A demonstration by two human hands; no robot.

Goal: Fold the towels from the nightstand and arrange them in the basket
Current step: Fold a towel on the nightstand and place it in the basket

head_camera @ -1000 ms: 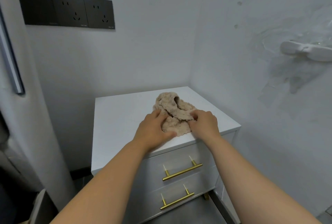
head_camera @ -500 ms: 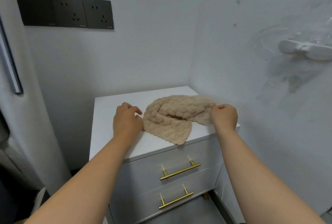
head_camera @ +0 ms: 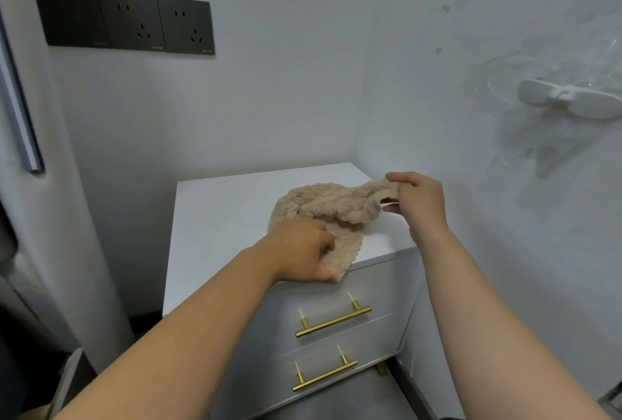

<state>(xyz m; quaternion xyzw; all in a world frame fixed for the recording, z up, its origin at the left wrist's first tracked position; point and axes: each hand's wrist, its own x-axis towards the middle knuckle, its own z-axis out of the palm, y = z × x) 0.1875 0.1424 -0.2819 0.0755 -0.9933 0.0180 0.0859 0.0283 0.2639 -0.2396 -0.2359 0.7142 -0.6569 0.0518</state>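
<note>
We find one beige towel (head_camera: pixel 323 207) lying rumpled on the white nightstand (head_camera: pixel 222 217), toward its right front corner. One corner hangs just over the front edge, and the right end is raised clear of the surface. No basket is in view.

We judge the step in hand to be the spreading of the towel ahead of its first fold. The fold itself is not yet made, and we place the task at an early stage. The next move, in our judgement, calls for drawing the cloth flat and square on the top, edges found and matched, before one half is laid over the other.

The left hand (head_camera: pixel 299 251) rests on the near part of the towel, fingers curled into the cloth and thumb at the overhanging corner; we read this as a grip. The right hand (head_camera: pixel 419 201) is closed in a pinch on the raised end, above the nightstand's right edge.

Below are two drawers (head_camera: pixel 380 285) with brass handles (head_camera: pixel 334 322). Black wall sockets (head_camera: pixel 128 21) sit on the wall behind.
</note>
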